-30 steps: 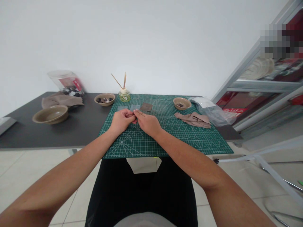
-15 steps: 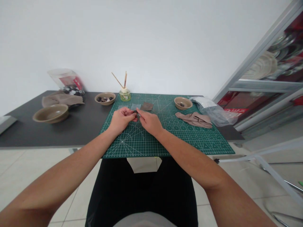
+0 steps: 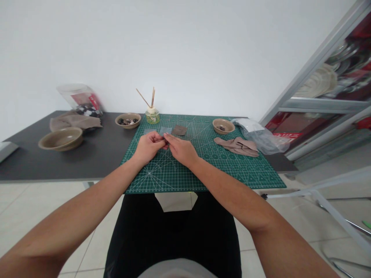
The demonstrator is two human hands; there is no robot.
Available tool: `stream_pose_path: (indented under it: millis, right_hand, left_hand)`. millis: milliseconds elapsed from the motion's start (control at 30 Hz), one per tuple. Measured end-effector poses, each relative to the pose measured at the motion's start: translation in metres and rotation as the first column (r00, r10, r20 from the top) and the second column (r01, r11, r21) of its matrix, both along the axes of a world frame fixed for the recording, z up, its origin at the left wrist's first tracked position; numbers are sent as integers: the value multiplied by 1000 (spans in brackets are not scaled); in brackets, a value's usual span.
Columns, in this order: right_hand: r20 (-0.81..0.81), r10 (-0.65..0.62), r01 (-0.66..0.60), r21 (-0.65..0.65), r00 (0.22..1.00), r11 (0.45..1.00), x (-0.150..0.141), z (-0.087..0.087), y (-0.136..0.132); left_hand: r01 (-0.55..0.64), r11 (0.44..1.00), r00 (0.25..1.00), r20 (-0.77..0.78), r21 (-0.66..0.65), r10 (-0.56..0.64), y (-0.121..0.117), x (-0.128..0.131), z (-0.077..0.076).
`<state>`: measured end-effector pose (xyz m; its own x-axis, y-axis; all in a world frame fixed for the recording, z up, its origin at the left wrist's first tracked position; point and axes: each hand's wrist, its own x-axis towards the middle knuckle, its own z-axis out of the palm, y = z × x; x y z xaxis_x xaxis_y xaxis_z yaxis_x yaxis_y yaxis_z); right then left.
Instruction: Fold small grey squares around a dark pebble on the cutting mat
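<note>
My left hand (image 3: pixel 150 146) and my right hand (image 3: pixel 183 149) meet over the green cutting mat (image 3: pixel 174 179). The left is closed, pinching a small dark stone that its own and the right fingers almost wholly cover. My right hand is closed too, its fingertips pressed over the stone; anything in that hand is hidden. Just beyond the fingers lie a brown square sheet (image 3: pixel 179 130) and a blue-grey square sheet (image 3: pixel 165 130), flat on the mat.
At left stand a bowl of stones (image 3: pixel 128 121), a larger bowl (image 3: pixel 61 139), a cloth (image 3: pixel 75 121) and a clear jar (image 3: pixel 81 101). A reed diffuser (image 3: pixel 152 115) is behind the hands. Rightward are a small bowl (image 3: pixel 223 126), a crumpled cloth (image 3: pixel 237 146) and a plastic bag (image 3: pixel 262 137).
My right fingers have shifted forward and left over the stone, so the dark piece that showed between the hands is now mostly covered. The left hand has hardly moved.
</note>
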<state>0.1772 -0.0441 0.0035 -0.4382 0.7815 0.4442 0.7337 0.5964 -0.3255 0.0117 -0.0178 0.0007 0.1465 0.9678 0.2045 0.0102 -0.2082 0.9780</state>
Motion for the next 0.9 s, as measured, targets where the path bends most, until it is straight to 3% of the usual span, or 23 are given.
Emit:
stream_pose_path:
  millis: [267, 467, 667, 900]
  right_hand:
    - [-2, -44, 44, -37, 999, 998, 1, -1, 1]
    - [-16, 3, -3, 5, 1000, 1000, 2, -3, 1]
    - [-35, -26, 25, -28, 999, 999, 3, -5, 3]
    - [-76, -54, 54, 3, 996, 999, 5, -7, 4]
  left_hand:
    - [10, 1000, 999, 35, 0, -10, 0, 1, 1]
    - [14, 1000, 998, -57, -16, -14, 0, 1, 2]
    - [23, 1000, 999, 27, 12, -24, 0, 0, 0]
    - [31, 999, 999, 11, -7, -31, -1, 2, 2]
